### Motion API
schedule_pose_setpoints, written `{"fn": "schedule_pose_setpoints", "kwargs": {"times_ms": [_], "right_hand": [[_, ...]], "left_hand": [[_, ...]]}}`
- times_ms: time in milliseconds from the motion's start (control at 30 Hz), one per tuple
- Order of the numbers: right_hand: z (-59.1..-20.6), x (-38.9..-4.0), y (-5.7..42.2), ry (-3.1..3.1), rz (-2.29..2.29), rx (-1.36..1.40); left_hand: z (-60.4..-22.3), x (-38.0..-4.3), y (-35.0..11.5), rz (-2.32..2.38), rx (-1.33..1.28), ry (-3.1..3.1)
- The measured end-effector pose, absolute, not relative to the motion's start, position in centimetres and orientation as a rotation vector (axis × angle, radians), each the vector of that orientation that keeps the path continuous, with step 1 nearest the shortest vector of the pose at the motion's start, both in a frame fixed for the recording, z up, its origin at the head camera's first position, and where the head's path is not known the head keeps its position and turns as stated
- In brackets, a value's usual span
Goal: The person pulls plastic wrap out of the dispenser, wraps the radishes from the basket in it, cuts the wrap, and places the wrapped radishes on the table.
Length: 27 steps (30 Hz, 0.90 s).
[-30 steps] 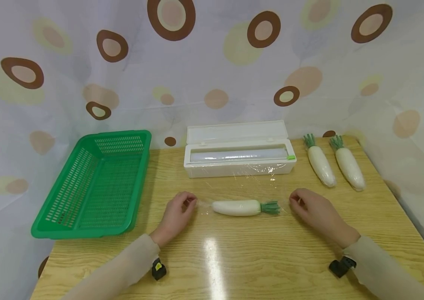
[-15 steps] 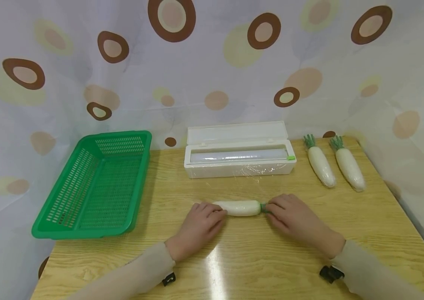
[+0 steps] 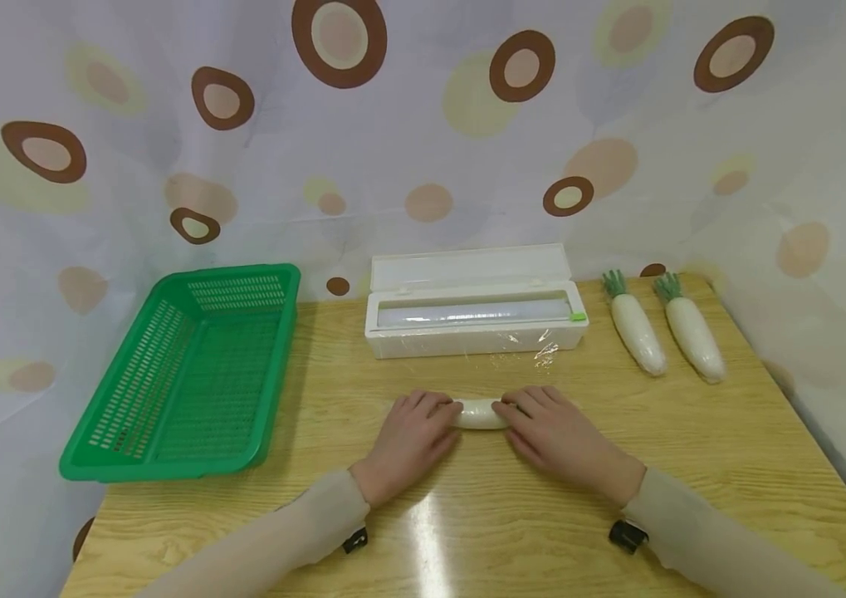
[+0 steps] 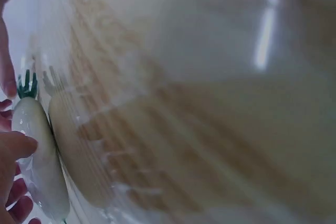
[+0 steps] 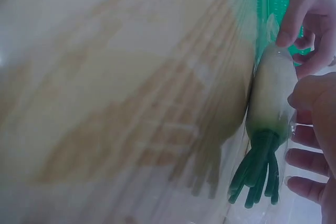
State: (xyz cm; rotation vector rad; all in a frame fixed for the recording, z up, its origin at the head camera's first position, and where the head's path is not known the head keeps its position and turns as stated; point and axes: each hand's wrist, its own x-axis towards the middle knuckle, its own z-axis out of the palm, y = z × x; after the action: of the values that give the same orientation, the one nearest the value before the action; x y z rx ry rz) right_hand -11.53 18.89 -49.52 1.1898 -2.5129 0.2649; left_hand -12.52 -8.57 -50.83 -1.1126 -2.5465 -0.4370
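A white radish (image 3: 478, 414) with green stalks lies crosswise near the middle of the wooden table, with clear cling film around it. My left hand (image 3: 412, 440) holds its tapered end, thumb on the near side and fingers over the far side. My right hand (image 3: 559, 438) grips the stalk end the same way, hiding the green stalks (image 5: 257, 169) from the head view. In the left wrist view the radish (image 4: 42, 161) looks glossy under the film, and my left thumb (image 4: 21, 145) presses on it. Behind the hands stands an open white cling film box (image 3: 476, 336) with a film roll (image 3: 475, 314) inside.
Two more white radishes, one (image 3: 638, 334) beside the other (image 3: 694, 338), lie at the back right and look wrapped. A green plastic basket (image 3: 273, 374) stands on the left. Wrinkled film (image 3: 545, 355) hangs at the box's front. A patterned curtain (image 3: 423, 124) closes off the back.
Both hands have come inward from the film at either side of the radish and now hold its two ends. Its stalks and tip, visible a second ago, are covered by the hands.
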Motion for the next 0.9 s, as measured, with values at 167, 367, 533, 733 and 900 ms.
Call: {"fn": "schedule_pose_setpoints", "kwargs": {"times_ms": [167,367,533,733,900], "right_hand": [[-49.2,-11.9,18.7,-2.576,0.222,1.155],[-48.8,-12.3,18.3,-2.622,0.135,1.120],[-48.9,-12.6,18.1,-2.628,0.063,1.089],[-49.6,-13.4,18.1,-2.629,0.014,1.050],[-49.9,-14.2,18.1,-2.647,0.031,1.043]], "left_hand": [[-50.4,-13.2,-8.1,-0.389,-1.075,-2.591],[-50.3,-13.9,-7.5,-0.305,-1.051,-2.628],[-50.8,-14.2,-7.2,-0.262,-1.004,-2.641],[-50.9,-14.5,-6.9,-0.211,-0.975,-2.681],[-50.6,-15.0,-6.9,-0.223,-0.991,-2.707]]}}
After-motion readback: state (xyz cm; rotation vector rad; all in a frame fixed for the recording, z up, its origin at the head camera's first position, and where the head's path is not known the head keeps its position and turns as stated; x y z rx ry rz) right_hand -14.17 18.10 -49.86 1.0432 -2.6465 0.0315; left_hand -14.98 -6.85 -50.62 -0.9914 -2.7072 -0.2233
